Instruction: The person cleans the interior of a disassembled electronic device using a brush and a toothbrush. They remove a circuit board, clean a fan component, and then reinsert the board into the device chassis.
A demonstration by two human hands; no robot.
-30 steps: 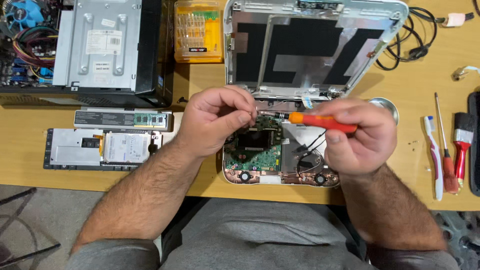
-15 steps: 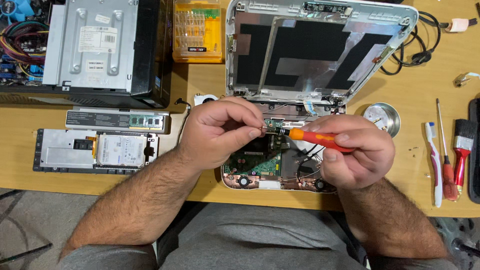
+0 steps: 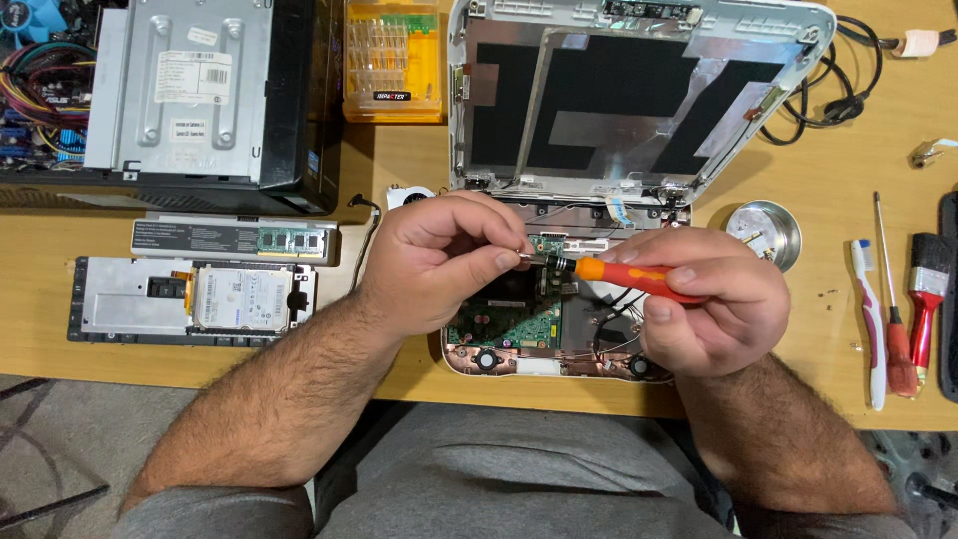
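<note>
Slim, the orange-handled screwdriver lies level; black collar, metal tip.

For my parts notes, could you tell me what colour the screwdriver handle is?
Orange with a black collar: the screwdriver in the right hand, head view.

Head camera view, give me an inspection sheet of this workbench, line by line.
Surface: wooden desk, crowded.
Job's things: opened laptop, green board exposed, lid tilted back; orange screwdriver held level above the board.
Clutter: bit case, hard drive on a panel, battery pack, metal dish, toothbrush, red screwdriver, paintbrush.
Hands: right hand grips the screwdriver handle; left hand pinches at its tip.
Cables: black cord top right.
Surroundings: desktop computer case top left; floor below.
</note>
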